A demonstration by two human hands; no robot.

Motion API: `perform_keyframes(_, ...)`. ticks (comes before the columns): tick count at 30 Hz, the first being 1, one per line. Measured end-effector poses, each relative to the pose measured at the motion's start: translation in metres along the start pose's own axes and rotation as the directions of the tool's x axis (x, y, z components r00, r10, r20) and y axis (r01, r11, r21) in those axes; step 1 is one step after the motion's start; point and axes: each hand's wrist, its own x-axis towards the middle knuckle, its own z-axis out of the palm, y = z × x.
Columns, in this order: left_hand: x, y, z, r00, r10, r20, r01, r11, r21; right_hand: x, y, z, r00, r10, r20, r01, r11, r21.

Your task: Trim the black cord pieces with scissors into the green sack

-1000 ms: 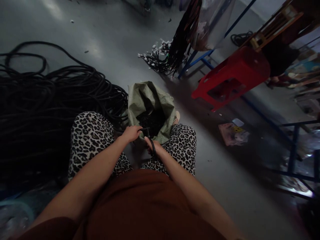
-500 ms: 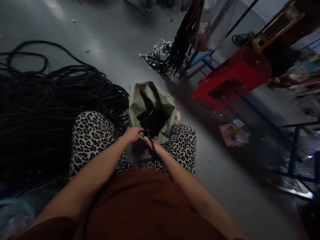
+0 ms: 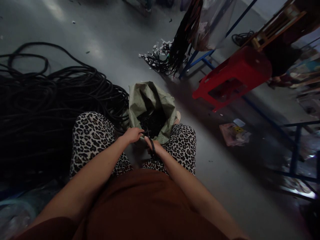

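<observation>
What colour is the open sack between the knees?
The sack is dull olive green; the head view shows it best.

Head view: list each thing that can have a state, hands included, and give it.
Left hand, closed on black cord
Right hand, closed around scissors
Scissors, held; blade opening too small to tell
Sack, mouth open, dark pieces inside
Cable pile, loosely looped
Red stool, apparently upright
Black strands, hanging, white-tipped ends low
</observation>
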Motion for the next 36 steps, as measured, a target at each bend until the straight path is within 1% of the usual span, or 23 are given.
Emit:
perform_keyframes(3,0.0003,-0.0005,0.0013,1.0,-0.006,-0.001,0.006,1.0,-0.01,-0.0017,0.0001,-0.0003,1.0,-0.005,0.015,0.005,1.0,-0.024)
perform_keyframes(7,0.0009,-0.0012,0.0032,1.0,0.016,-0.012,-0.016,1.0,0.006,-0.0013,0.0022,0.0008,1.0,-0.004,0.022,0.004,0.999,-0.033)
perform_keyframes(13,0.0019,-0.0015,0.0052,0.999,0.016,-0.033,-0.017,0.999,-0.041,0.0015,0.0055,0.0027,1.0,0.008,0.02,-0.008,1.0,0.009)
perform_keyframes(17,0.0012,-0.0024,0.0038,0.999,0.004,-0.05,-0.007,0.998,-0.057,0.0023,0.0056,0.0014,1.0,0.021,-0.004,-0.021,0.999,0.046)
perform_keyframes(23,-0.0001,-0.0027,-0.0001,0.997,-0.007,-0.075,0.005,1.0,-0.03,0.0003,0.0043,-0.001,0.999,0.038,-0.03,-0.035,0.994,0.107)
perform_keyframes(33,0.0001,-0.0028,0.0,0.999,-0.021,-0.045,0.022,1.0,0.009,-0.0044,-0.002,-0.0032,0.996,0.087,-0.013,-0.086,0.992,0.096)
perform_keyframes(36,-0.0001,-0.0024,-0.0007,0.999,-0.028,-0.037,0.029,0.999,0.013,-0.004,-0.0011,-0.0025,0.998,0.069,-0.008,-0.067,0.992,0.109)
